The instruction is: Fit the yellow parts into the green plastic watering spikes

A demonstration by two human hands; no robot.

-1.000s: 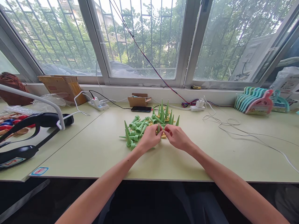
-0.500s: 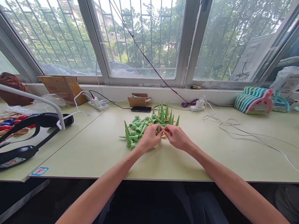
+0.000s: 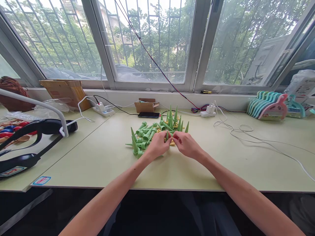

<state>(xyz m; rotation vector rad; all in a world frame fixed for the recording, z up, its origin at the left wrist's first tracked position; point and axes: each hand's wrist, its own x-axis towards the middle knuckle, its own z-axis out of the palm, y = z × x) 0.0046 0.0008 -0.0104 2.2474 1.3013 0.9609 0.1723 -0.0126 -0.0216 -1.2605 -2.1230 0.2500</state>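
Left hand (image 3: 159, 143): we pinch one green spike (image 3: 167, 135), point up, near the middle.
Right hand (image 3: 186, 143): close beside; we cannot tell its grip.
Far upright spikes (image 3: 170, 118): seemingly done.
Loose spikes (image 3: 142, 145), left: seemingly remaining.

Daylight comes through the windows (image 3: 157, 49) past the far edge of the worktop (image 3: 93, 164), washing the sky nearly white. The worktop is evenly bright, with faint, soft-edged shadows around the forearms (image 3: 219, 170); beneath its near edge everything sinks to near-black. Wide-angle distortion slants the frames (image 3: 200, 42) outward. The green cones (image 3: 147, 132) show little fine detail.
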